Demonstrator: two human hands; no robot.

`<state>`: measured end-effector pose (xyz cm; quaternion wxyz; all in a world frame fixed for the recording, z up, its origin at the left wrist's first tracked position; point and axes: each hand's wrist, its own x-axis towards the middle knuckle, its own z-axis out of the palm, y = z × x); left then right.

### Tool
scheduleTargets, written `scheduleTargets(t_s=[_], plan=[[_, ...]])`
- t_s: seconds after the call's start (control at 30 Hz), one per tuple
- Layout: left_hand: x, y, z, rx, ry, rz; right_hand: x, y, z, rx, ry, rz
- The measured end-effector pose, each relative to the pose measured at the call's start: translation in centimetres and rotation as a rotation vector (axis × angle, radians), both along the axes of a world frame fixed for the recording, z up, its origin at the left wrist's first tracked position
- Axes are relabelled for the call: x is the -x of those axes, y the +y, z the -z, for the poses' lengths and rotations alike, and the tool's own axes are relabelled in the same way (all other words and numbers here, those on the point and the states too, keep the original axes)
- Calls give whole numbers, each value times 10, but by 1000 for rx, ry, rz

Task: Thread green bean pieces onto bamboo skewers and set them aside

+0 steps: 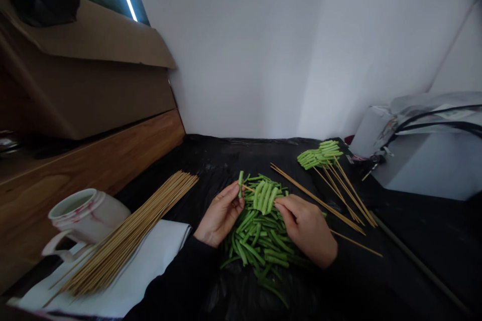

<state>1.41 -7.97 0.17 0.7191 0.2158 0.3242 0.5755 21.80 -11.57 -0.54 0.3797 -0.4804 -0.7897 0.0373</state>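
My left hand (222, 212) pinches a short cut piece of green bean (241, 184), held upright at the tip of a bamboo skewer (356, 242). The skewer runs through my right hand (309, 228), whose fingers are closed round it just beside several bean pieces (265, 197) threaded side by side. Whether the tip has entered the held piece, I cannot tell. Beneath both hands spreads a pile of cut green beans (259, 243). Off to the right lie finished-looking skewers of beans (320, 154), their bare ends pointing toward me.
A thick bundle of bamboo skewers (128, 241) rests on white paper (165, 246) at left, against a white mug (88, 215). A few loose skewers (316, 198) lie right of the pile. A cardboard box (113, 90) stands back left, a pale box (425, 160) at right. Black plastic (222, 153) covers the table.
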Motion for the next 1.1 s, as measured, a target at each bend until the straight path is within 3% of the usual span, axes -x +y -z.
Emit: scheduleTargets(t_s=[0.63,0.87,1.1], plan=[[-1,1,0,16,80,-45,1,-5,0,-42,-93,28],[-1,2,5,-11,96,-2,2,-2,7,44,-28,19],[0,3,9,-35,117,32,2,-2,9,19,12,3]])
